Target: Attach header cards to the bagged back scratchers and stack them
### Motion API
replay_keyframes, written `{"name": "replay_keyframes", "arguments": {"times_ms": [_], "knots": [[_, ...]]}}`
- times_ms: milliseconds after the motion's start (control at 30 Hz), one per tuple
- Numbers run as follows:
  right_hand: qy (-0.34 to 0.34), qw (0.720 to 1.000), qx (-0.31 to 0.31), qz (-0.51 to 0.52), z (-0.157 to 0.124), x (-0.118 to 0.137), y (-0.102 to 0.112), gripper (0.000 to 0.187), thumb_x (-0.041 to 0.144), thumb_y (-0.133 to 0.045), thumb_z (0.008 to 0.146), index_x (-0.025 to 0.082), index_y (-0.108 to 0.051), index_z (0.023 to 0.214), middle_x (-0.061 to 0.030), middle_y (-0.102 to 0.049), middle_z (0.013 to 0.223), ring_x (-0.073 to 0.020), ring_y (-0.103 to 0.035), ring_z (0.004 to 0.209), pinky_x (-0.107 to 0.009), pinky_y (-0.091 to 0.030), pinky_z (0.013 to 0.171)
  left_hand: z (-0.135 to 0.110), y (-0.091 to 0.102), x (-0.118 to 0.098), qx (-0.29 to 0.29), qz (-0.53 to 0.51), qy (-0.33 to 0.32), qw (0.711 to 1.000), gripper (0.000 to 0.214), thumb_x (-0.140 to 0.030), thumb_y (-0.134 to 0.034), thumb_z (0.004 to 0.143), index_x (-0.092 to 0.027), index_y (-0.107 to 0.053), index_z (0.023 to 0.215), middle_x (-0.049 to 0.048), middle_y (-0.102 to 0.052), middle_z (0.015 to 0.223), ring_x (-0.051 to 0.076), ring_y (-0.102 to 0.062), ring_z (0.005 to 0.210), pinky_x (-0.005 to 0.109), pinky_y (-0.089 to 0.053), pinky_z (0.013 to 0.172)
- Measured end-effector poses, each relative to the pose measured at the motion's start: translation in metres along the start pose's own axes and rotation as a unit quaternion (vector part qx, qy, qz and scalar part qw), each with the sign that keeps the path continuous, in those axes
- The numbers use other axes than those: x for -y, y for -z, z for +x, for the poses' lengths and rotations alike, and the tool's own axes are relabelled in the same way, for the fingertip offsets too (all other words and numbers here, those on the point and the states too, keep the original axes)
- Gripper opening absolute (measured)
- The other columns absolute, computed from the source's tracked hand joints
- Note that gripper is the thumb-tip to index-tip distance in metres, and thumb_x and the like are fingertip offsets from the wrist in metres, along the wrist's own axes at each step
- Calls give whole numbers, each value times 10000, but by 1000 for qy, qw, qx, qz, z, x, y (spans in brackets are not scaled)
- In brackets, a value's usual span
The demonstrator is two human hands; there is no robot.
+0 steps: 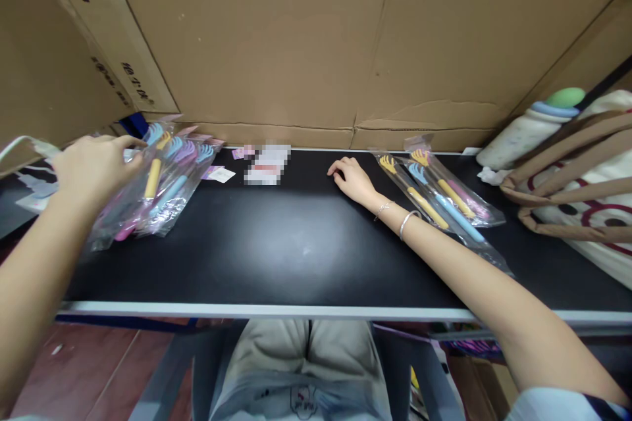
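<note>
My left hand (pixel 91 168) rests on top of a pile of clear plastic packets (pixel 162 187) holding pastel back-scratcher sticks with claw heads, at the left of the black table (pixel 276 250). Its fingers curl over the packets' upper ends; whether it grips one I cannot tell. My right hand (pixel 351 179) lies on the table's middle, fingers loosely curled, holding nothing, with bracelets on the wrist. To the right of that forearm lie two more packets (pixel 439 200) of yellow, blue and pink sticks.
Small paper labels (pixel 221 173) and a blurred card (pixel 266 163) lie near the back edge. Cardboard walls (pixel 306 46) close the back and left. A baby bottle (pixel 533 128) and a cloth tote bag (pixel 582 177) sit at the right. My lap shows below the table's front edge.
</note>
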State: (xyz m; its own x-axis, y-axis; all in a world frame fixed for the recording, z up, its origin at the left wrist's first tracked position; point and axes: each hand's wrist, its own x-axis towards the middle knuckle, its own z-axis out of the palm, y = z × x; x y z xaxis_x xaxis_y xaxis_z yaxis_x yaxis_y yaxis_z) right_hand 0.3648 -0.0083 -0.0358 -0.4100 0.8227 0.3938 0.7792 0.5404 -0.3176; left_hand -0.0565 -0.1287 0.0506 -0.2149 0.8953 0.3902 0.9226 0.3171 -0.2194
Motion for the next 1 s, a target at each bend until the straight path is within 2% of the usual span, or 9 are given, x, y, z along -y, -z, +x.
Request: {"name": "replay_keyframes", "arguments": {"times_ms": [67,167,300,367,467,567,700,1000], "knots": [[2,1000,4,-14,-1,2,1,203,116,-468,842,211,-637,903,-85,-611,974,-260,-530,998,-393,-456,854,-1,9,-13,-40,-10,-16,999,450,-501,-224,953,-278,-563,1148,50,-616,999,209,-470,868,253,-303,607],[8,999,13,-43,-2,5,3,204,117,-468,847,207,-629,935,-92,-615,1002,-263,-528,1002,-388,-453,833,-1,26,-48,-79,-49,-57,994,433,-441,-246,980,-243,-590,1153,53,-644,1078,196,-503,930,239,-273,593],[17,997,19,-77,-4,9,5,208,121,-458,864,205,-620,963,-101,-623,1026,-268,-529,999,-380,-443,801,2,38,-112,-92,-121,-196,969,375,-337,-289,993,-228,-609,1156,40,-677,1094,175,-545,994,233,-348,652],[22,996,21,-86,-5,10,6,206,120,-454,868,202,-616,965,-107,-626,1037,-273,-527,1003,-378,-438,780,3,34,-148,-96,-150,-231,956,309,-299,-386,954,-227,-657,1085,41,-704,1066,191,-577,991,251,-381,657],[26,994,24,-99,-6,11,7,204,121,-449,872,197,-610,973,-110,-628,1048,-277,-524,1018,-373,-430,762,1,20,-196,-90,-162,-326,927,300,-246,-416,929,-227,-683,1063,58,-712,1031,214,-607,989,278,-425,688],[29,993,25,-108,-7,12,8,208,121,-445,876,200,-605,983,-106,-629,1047,-274,-524,1022,-365,-430,752,-3,6,-231,-71,-164,-399,899,308,-202,-404,924,-197,-683,1054,80,-709,969,216,-619,952,281,-446,687],[29,992,27,-119,-7,12,9,211,122,-439,881,197,-604,991,-110,-629,1063,-270,-526,1017,-365,-438,751,-5,-7,-252,-73,-169,-431,883,306,-173,-389,926,-159,-653,1080,101,-678,1004,203,-613,908,280,-461,699],[40,990,28,-135,-8,14,10,237,117,-427,888,196,-612,1013,-106,-636,1059,-268,-532,1014,-365,-446,766,-5,-22,-249,-57,-274,-380,882,298,-173,-386,935,-186,-650,1074,60,-653,1010,201,-584,973,299,-485,801]]}}
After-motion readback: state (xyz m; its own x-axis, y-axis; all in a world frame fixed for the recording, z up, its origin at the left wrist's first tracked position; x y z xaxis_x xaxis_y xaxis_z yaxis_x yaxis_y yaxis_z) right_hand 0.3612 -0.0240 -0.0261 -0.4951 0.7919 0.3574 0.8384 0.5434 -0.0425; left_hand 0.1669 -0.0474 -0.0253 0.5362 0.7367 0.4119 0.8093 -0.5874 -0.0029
